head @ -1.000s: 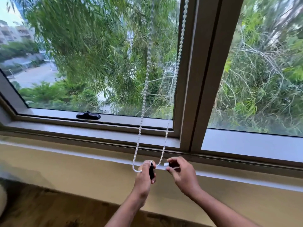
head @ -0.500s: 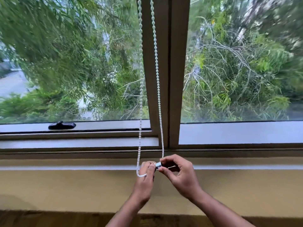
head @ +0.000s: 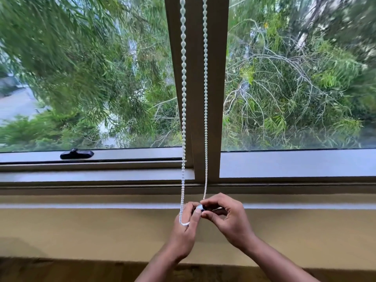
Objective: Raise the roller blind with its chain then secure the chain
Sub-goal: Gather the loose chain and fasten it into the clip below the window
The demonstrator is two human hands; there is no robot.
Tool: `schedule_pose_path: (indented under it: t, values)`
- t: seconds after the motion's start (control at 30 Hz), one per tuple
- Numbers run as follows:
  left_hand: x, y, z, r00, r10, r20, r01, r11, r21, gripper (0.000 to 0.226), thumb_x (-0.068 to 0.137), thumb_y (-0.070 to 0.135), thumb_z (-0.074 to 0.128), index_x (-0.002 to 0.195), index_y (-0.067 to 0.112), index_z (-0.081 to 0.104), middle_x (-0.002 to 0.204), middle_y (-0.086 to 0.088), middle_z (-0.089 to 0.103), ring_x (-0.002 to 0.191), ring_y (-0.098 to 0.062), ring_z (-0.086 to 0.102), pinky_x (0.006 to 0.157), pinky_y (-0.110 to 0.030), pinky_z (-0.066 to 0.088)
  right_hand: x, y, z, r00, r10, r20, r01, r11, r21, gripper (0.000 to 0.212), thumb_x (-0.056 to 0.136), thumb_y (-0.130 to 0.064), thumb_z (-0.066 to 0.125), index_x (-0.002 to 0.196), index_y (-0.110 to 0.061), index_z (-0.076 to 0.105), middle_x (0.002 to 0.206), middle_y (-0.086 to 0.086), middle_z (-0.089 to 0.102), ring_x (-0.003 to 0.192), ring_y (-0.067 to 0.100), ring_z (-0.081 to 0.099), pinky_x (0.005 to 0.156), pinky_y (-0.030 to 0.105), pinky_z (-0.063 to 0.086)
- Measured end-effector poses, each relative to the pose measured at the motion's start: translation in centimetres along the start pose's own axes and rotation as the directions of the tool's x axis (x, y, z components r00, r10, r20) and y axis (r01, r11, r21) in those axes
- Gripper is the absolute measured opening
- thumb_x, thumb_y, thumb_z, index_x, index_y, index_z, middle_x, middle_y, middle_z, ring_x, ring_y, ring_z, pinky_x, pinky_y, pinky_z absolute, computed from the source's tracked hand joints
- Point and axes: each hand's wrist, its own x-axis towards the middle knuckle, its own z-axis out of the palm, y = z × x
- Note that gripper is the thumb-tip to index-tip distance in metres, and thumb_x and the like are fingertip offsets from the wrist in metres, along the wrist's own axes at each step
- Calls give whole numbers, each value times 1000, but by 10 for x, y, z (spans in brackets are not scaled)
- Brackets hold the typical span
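White beaded chain [head: 184,98] above the left hand [head: 186,233]; black window latch [head: 77,154] far left; tan wall [head: 81,231] behind.

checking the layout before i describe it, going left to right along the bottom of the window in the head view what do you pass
black window latch → left strand of the bead chain → right strand of the bead chain → right window pane

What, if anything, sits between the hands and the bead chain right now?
Nothing visible does. Both hands already meet at the bottom of the bead chain: the left hand holds its lower loop, and the right hand pinches a small white piece on it.
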Motion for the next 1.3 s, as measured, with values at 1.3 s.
schedule_pose_path:
  t: [1.3]
  values:
    - [-3,6,-4,991,121,49,-129,960,247,26,99,35,43,121,49,48,114,13,59,112,-9,56,90,-13,40,9,-25,-15,975,-144,170,183,953,-240,29,89,-7,77,116,-19,77,103,-4,68,93,12,68,80,35,59]
